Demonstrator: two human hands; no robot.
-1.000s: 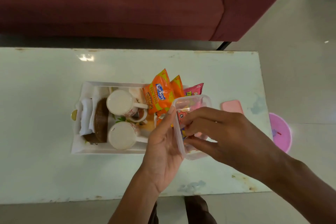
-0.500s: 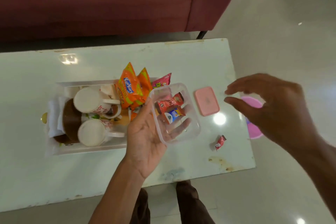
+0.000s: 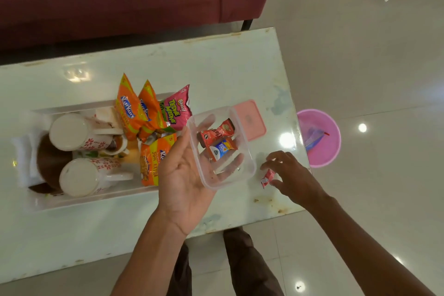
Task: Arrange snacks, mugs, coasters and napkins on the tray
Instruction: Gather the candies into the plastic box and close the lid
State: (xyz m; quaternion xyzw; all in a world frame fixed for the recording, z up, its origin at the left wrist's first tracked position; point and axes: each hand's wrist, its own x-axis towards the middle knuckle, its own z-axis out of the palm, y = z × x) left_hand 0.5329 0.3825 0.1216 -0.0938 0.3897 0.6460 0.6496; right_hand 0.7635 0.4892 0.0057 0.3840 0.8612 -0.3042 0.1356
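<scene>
Sachet (image 3: 267, 177): lies on the worktop (image 3: 228, 74), long axis near-to-far, just left of the right hand (image 3: 292, 176), whose fingers are spread around it, not yet closed. Box (image 3: 222, 148), left of it, is cradled in the left hand (image 3: 185, 175).

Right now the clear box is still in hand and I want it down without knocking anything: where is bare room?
The table is bare between the snack packets and its far edge, and along the near edge in front of the tray. Crowded: the tray itself, and the right end around the pink lid and the small red sachet by the right hand.
</scene>
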